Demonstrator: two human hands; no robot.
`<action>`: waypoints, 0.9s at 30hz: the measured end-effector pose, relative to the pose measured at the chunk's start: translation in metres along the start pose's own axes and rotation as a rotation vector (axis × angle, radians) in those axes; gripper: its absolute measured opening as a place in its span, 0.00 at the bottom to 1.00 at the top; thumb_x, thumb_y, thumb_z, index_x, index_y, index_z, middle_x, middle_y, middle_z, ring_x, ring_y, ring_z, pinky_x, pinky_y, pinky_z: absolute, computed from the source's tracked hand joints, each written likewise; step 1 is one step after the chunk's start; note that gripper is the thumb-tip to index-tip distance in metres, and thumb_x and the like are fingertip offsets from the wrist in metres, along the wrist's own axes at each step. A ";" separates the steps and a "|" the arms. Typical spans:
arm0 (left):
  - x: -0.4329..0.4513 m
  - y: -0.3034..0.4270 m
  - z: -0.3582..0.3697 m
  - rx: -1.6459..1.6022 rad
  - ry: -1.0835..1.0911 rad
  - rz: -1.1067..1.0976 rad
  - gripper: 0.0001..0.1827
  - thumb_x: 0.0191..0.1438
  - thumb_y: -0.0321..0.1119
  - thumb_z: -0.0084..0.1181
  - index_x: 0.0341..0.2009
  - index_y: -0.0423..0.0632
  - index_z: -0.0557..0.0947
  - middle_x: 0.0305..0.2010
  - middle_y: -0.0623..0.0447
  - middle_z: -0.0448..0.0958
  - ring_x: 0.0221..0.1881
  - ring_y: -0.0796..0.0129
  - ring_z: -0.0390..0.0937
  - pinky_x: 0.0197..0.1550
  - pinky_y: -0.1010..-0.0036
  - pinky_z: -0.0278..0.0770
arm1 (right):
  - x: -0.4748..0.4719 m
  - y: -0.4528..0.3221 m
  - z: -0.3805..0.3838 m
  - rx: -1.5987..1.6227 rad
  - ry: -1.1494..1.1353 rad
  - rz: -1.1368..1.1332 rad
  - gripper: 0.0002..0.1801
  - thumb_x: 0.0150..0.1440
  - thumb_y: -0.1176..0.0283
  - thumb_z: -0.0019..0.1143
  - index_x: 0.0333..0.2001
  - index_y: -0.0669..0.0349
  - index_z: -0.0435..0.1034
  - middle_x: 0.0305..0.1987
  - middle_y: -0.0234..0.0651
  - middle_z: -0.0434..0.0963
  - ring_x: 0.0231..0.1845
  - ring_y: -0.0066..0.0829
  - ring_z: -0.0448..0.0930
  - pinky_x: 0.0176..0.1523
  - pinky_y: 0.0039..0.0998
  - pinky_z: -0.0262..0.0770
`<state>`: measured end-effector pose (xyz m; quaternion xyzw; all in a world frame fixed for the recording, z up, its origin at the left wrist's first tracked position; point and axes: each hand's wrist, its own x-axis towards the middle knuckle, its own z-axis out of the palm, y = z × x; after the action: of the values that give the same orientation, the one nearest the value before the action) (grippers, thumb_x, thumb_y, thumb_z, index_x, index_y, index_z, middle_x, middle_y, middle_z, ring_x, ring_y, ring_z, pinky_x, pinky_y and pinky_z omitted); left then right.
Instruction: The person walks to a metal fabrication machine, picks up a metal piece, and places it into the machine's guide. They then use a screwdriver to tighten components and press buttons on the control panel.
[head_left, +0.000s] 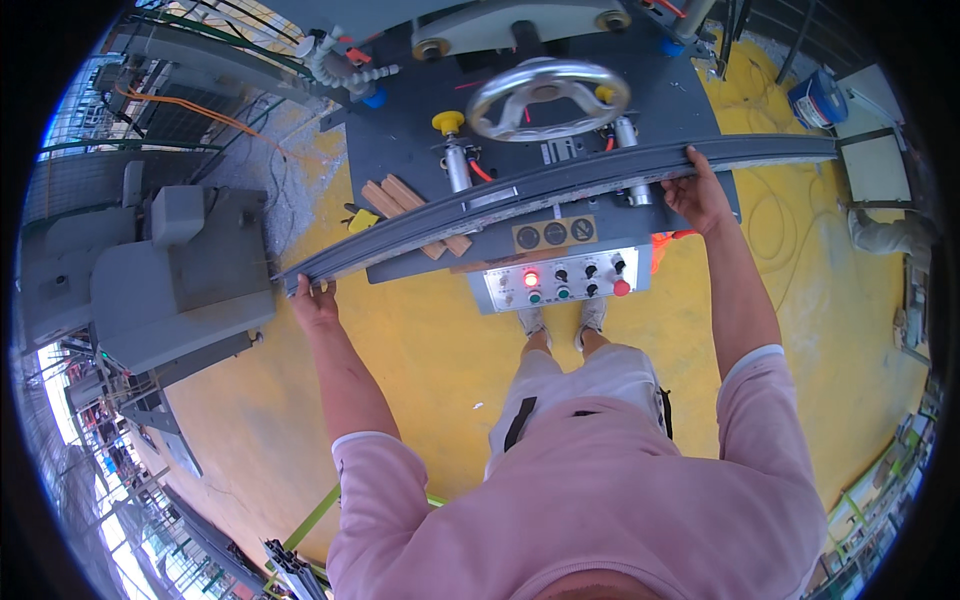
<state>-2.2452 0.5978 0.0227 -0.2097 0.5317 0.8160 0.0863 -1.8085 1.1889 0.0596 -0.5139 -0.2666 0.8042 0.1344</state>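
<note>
A long dark grey metal profile (562, 171) spans the view in front of me, above the near part of a machine table (405, 142). My left hand (315, 304) grips its left end from the near side. Further along, towards its right part, my right hand (699, 191) holds it with fingers at the near edge. Beneath the profile lie wooden strips (391, 196) and a yellow tape measure (363, 220), partly covered. Beyond it are a metal handwheel (549, 100) and two clamp cylinders (457, 166), one with a yellow knob (448, 123).
A control panel (562, 279) with a lit red lamp and a red stop button faces me. Grey machinery (180, 277) stands at the left. A blue bucket (817, 101) and a pale cabinet (874, 169) are at the right. Cables (772, 217) lie on the yellow floor.
</note>
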 end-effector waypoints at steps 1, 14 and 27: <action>0.011 0.002 -0.002 0.004 -0.007 -0.012 0.20 0.64 0.30 0.56 0.59 0.59 0.71 0.58 0.55 0.74 0.57 0.60 0.71 0.56 0.41 0.69 | 0.003 0.003 0.002 -0.060 0.028 -0.025 0.30 0.64 0.44 0.51 0.51 0.62 0.70 0.41 0.36 0.79 0.38 0.26 0.76 0.38 0.28 0.73; -0.012 0.010 0.005 0.167 0.047 0.055 0.20 0.64 0.34 0.56 0.59 0.45 0.71 0.58 0.48 0.73 0.58 0.59 0.72 0.61 0.49 0.73 | -0.022 0.010 -0.087 -1.866 0.517 -0.866 0.23 0.54 0.74 0.57 0.54 0.49 0.75 0.55 0.37 0.78 0.55 0.45 0.79 0.53 0.41 0.77; -0.185 -0.032 0.071 0.835 -0.626 0.554 0.10 0.58 0.19 0.52 0.45 0.42 0.78 0.43 0.50 0.78 0.49 0.67 0.76 0.48 0.72 0.76 | -0.136 0.067 0.042 -1.308 -0.089 -0.825 0.20 0.55 0.71 0.62 0.52 0.63 0.74 0.47 0.43 0.77 0.40 0.39 0.81 0.43 0.33 0.77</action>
<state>-2.0852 0.6904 0.1009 0.2395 0.7921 0.5528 0.0981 -1.7836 1.0555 0.1382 -0.3151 -0.8623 0.3880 0.0814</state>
